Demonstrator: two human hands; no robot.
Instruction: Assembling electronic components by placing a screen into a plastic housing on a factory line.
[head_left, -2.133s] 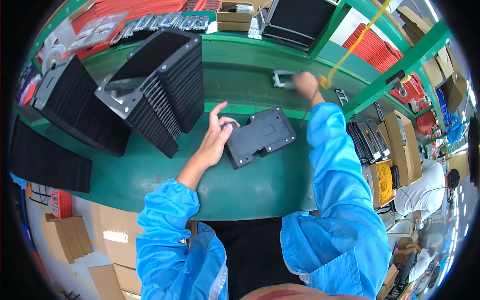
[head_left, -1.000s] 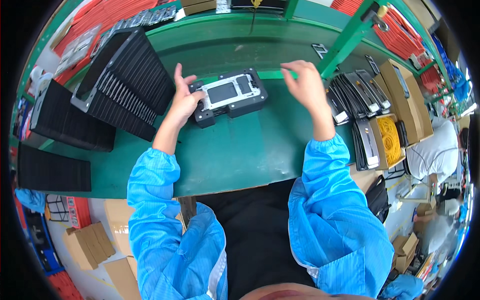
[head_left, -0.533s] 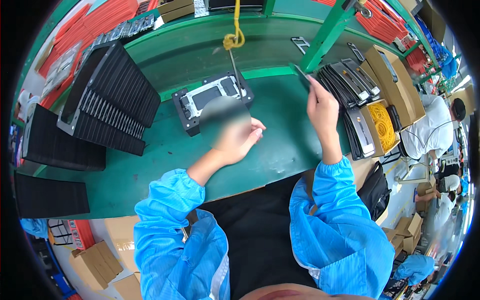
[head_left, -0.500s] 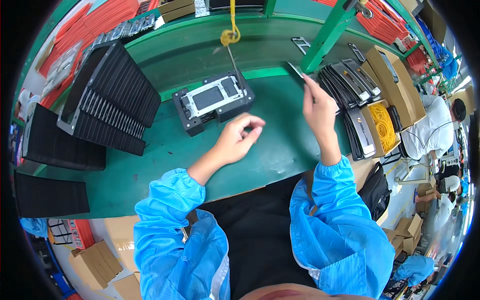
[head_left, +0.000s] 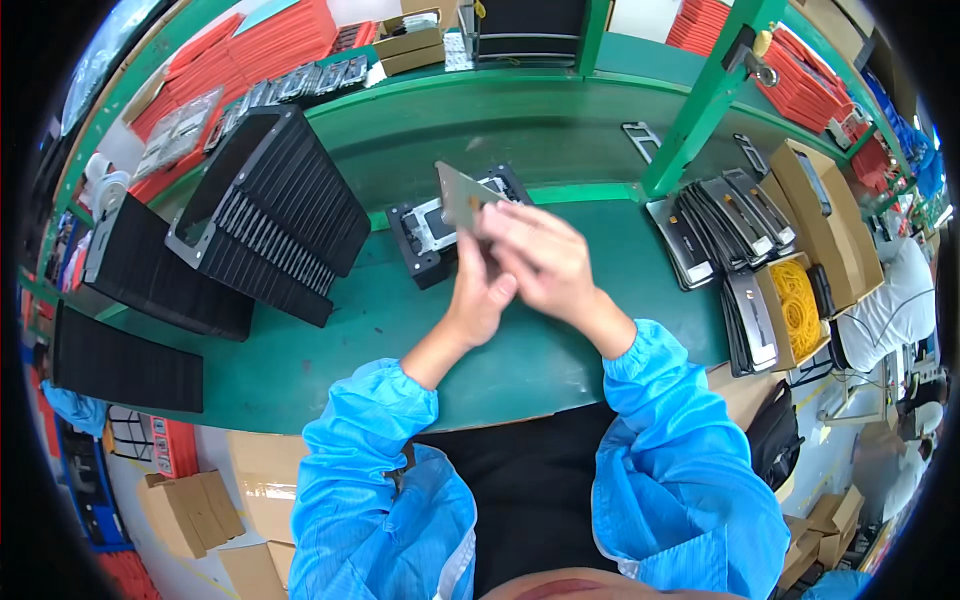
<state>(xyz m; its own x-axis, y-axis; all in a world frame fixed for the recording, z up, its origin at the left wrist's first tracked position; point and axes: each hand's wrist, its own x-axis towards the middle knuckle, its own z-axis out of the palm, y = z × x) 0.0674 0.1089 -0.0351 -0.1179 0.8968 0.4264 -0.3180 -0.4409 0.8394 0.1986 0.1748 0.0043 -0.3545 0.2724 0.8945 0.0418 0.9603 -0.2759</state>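
A thin, flat, greyish panel [head_left: 458, 195], like a phone screen part, is tilted up between my hands above the middle of the bench. My left hand [head_left: 474, 300] grips its lower end. Over its right side lies my right hand [head_left: 548, 262], fingers pressed together against it and slightly smeared by motion. Behind the panel stands a black fixture block [head_left: 424, 268] on the bench, with a silver metal frame [head_left: 433, 232] resting in it. The panel and my hands hide part of both.
Black slotted racks [head_left: 285, 200] crowd the left of the green bench [head_left: 400, 340]. Stacks of dark flat panels [head_left: 715, 225] lie at the right, beside a cardboard box [head_left: 830, 225] and a bundle of yellow bands [head_left: 797, 305]. A green post [head_left: 700, 110] rises behind them.
My right hand has brought the panel from the right over to the middle. My left hand, earlier curled with nothing visible in it, now grips the panel too. The view has shifted slightly.
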